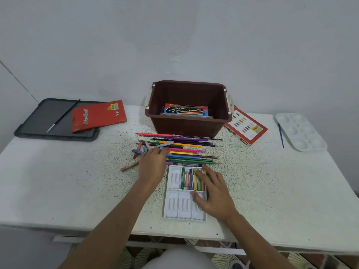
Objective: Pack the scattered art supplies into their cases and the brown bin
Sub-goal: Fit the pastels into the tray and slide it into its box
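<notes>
- Brown bin [186, 127] stands at twelve o'clock on the table [77, 181], a water-colour box [185, 109] inside.
- Pastel tray [172, 206] lies at six o'clock of the bin, near for filling.
- Loose pencils [186, 151] lie between them.
- Right hand [213, 193] rests spread flat on the tray, probably steadying it.
- Left hand [153, 164] reaches the loose pastels [138, 149] at eleven o'clock of the tray. Its fingertips are blurred, so I cannot tell whether it grips one.

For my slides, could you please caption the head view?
Left hand touches loose crayons; right hand rests on the crayon tray.

A speckled white table [58, 181] stands against a plain pale wall [174, 35], with what seems patterned floor tile [221, 258] beneath.
</notes>
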The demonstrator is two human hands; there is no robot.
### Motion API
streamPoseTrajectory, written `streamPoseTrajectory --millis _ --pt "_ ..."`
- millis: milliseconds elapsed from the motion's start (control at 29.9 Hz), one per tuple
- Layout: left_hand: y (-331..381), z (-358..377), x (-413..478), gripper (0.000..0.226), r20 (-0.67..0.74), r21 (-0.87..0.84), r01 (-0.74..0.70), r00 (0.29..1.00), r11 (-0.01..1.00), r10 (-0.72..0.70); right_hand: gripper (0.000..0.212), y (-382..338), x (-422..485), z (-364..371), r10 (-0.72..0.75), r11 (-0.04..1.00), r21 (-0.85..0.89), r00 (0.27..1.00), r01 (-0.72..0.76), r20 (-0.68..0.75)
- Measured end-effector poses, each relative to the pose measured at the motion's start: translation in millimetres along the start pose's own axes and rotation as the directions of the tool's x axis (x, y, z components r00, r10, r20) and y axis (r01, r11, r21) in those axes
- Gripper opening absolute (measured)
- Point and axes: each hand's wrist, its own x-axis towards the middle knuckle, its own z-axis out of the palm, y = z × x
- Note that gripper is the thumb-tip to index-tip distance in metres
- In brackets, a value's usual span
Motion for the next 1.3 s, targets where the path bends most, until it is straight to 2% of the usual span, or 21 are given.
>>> streamPoseTrajectory --millis 134,234,267,368,401,468,702,835,969,1036,1136,1303 --pt "-1.9 -1.9 -0.7 0.031 -0.019 -0.085 0.016 1.000 0.996 -0.018 0.064 0.4 -0.2 0.1 0.006 1.000 -0.009 1.000 -0.006 0.004" --pt "-1.7 -6.9 -8.1 0.033 0.034 -0.290 0.145 0.989 0.946 -0.141 0.064 -0.3 0.3 -0.7 -0.002 1.000 -0.017 1.000 0.001 -0.001" --pt "-0.2 -10.1 -12.1 0.033 0.078 -0.406 0.209 0.978 0.890 -0.194 0.064 -0.4 0.3 -0.9 -0.002 1.000 -0.016 1.000 0.002 0.000" --pt "5.1 -18.0 -27.8 0.039 0.268 -0.678 0.387 0.922 0.624 -0.281 0.065 -0.2 -0.1 -0.9 0.005 1.000 0.000 1.000 -0.005 0.002" --pt "6.2 -19.2 -33.2 0.041 0.307 -0.707 0.416 0.909 0.572 -0.282 0.065 -0.3 -0.2 -0.9 0.005 1.000 0.001 1.000 -0.005 0.001" --pt "7.9 -19.8 -42.4 0.044 0.338 -0.734 0.424 0.905 0.531 -0.257 0.065 -0.5 -0.3 -0.4 0.003 1.000 0.001 1.000 -0.003 0.000" --pt "19.7 -18.8 -49.4 0.045 0.329 -0.711 0.340 0.934 0.616 -0.137 0.064 -1.0 -0.1 0.3 0.008 1.000 0.001 1.000 -0.008 0.001" --pt "24.7 -16.4 -45.6 0.046 0.328 -0.607 0.279 0.941 0.744 -0.085 0.064 -0.9 -0.5 0.1 0.010 1.000 -0.001 1.000 -0.010 0.001" --pt "28.2 -15.3 -40.7 0.033 0.358 -0.493 0.235 0.932 0.838 -0.052 0.064 -1.3 -0.5 0.8 0.011 1.000 -0.006 1.000 -0.011 0.005" --pt "32.4 -16.9 -40.3 0.033 0.359 -0.434 0.218 0.932 0.874 -0.054 0.063 -1.0 -0.5 1.0 0.011 1.000 -0.005 1.000 -0.011 0.004" --pt "38.0 -16.9 -43.0 0.034 0.304 -0.400 0.179 0.951 0.899 -0.054 0.064 -0.3 -0.4 1.4 0.012 1.000 -0.003 1.000 -0.012 0.001" --pt "38.3 -8.7 -43.2 0.032 0.288 -0.438 0.206 0.954 0.875 -0.081 0.064 -0.1 -0.7 1.2 0.008 1.000 -0.003 1.000 -0.008 0.001"
